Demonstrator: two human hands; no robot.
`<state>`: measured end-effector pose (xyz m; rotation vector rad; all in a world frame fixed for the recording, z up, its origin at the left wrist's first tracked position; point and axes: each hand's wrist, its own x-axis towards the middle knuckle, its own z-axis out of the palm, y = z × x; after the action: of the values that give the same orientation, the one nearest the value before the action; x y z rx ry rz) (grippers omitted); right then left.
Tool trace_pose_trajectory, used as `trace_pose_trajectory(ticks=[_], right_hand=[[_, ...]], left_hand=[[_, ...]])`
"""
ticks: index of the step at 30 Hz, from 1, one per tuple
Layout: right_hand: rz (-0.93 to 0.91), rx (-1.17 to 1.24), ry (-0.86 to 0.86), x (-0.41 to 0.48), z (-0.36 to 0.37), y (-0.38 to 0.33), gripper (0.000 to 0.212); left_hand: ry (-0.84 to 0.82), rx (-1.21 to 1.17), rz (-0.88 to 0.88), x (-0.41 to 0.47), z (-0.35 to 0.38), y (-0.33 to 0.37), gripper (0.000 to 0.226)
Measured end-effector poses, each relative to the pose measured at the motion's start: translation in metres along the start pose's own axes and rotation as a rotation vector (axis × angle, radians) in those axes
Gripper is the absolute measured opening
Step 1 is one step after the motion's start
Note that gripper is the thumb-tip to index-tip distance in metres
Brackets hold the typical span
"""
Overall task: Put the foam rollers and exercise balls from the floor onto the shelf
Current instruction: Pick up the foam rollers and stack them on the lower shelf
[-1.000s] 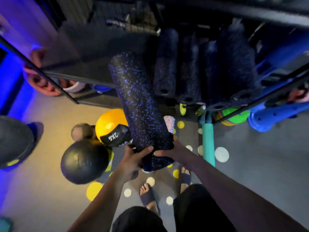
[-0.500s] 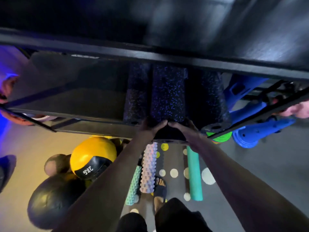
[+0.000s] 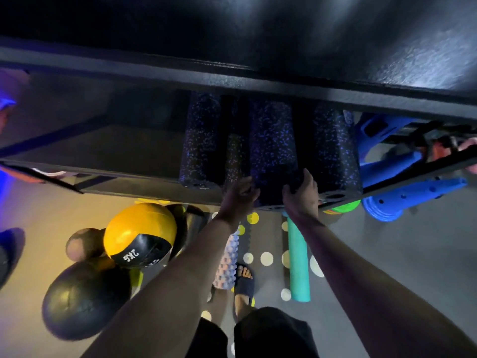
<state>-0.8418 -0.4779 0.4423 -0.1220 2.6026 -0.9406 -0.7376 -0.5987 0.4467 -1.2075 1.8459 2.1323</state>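
A black foam roller with blue speckles [image 3: 271, 146] lies on the dark shelf [image 3: 103, 151], on top of other speckled rollers [image 3: 201, 140]. My left hand [image 3: 238, 196] grips its near end from the left and my right hand [image 3: 302, 193] grips it from the right. On the floor below lie a teal foam roller [image 3: 298, 257], a pastel ridged roller [image 3: 228, 262] partly hidden by my left arm, a yellow and black 2 kg ball [image 3: 139, 233], a large black ball [image 3: 82, 298] and a smaller dark ball [image 3: 82, 244].
A black upper shelf board [image 3: 232, 42] hangs low over the rollers. Blue plastic equipment [image 3: 402, 195] and a green ball [image 3: 343, 206] sit at the right of the rack. The left part of the shelf is bare. My sandalled foot [image 3: 244, 280] stands on a dotted mat.
The speckled roller went from held upright over the floor to lying on the shelf. My hands have moved from its end face to its two sides. The view has moved closer to the shelf.
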Motion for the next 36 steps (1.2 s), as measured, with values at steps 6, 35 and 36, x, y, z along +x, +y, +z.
trace_pose_trajectory(ticks=[6,35,36], right_hand=[[-0.343,-0.216,0.114,-0.078,0.05,-0.014,0.04],[0.614,0.191,-0.538,-0.19,0.71,0.347,0.108],[0.632,0.24,-0.513,-0.192,0.706,0.345,0.108]], left_hand=[[0.144,0.056,-0.143,-0.033,-0.066,-0.069,0.02],[0.297,0.035,-0.472,0.135,-0.293,-0.738,0.063],[0.256,0.0,-0.531,0.135,-0.289,-0.734,0.07]])
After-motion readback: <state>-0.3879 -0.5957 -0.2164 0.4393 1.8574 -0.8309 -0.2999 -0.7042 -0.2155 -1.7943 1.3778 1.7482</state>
